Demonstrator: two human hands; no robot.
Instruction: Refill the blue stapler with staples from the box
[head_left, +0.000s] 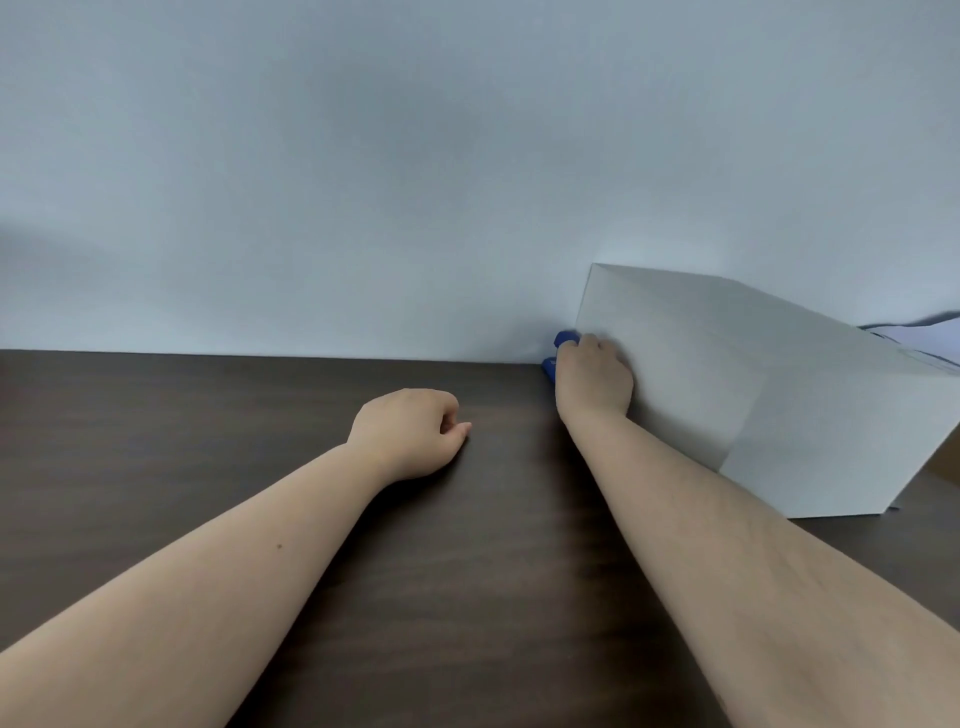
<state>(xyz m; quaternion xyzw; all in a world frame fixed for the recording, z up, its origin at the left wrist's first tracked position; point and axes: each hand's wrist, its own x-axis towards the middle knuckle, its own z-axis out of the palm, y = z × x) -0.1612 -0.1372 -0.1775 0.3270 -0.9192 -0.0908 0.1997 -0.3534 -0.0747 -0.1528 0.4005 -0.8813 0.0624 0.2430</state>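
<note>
Here, what I see from the head camera:
Stapler: the blue stapler sits right of frame centre, at the far edge of the tabletop by the wall, mostly hidden; I cannot tell its long axis or heading.
Right arm: stretched forward, up from the lower right of the frame.
Right hand: right hand curled over the stapler, against the near corner of the white box; I cannot tell if it grips.
Left hand: left hand rests mid-frame on the tabletop, loosely curled, holding nothing.
</note>
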